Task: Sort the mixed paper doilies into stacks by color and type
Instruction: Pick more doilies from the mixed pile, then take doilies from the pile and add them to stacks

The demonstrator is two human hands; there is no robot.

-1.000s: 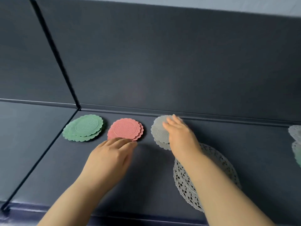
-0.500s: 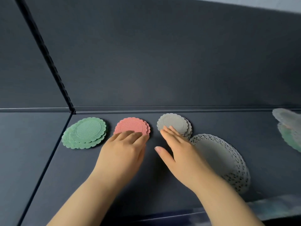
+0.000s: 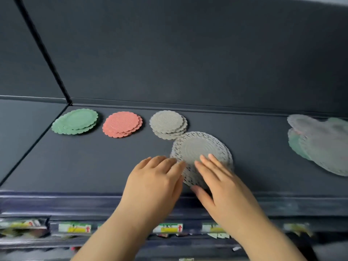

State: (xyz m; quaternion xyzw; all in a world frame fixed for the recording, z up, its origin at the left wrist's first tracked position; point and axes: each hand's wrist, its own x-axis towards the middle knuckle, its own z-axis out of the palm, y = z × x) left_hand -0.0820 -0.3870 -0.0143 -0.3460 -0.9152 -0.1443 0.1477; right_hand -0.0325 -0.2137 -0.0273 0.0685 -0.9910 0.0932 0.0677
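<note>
Three small scalloped stacks lie in a row along the back of the dark shelf: green doilies [image 3: 75, 121], pink doilies [image 3: 122, 124] and grey doilies [image 3: 168, 123]. In front of the grey stack lies a stack of larger white lace doilies [image 3: 200, 149]. My right hand [image 3: 224, 183] rests flat on its near part, fingers straight. My left hand [image 3: 156, 181] touches its left edge with straight fingertips. A mixed pile of pale grey and green doilies [image 3: 320, 142] lies blurred at the far right.
The dark shelf [image 3: 94, 166] has a padded back wall and a seam at the left corner. Its front lip runs below my hands. Under it are price labels [image 3: 167, 227] and blurred packets [image 3: 22, 226].
Both hands have drawn back from the pink and grey stacks toward me and to the right, onto the white lace stack. The camera has tilted down, showing the shelf's front edge and labels.
</note>
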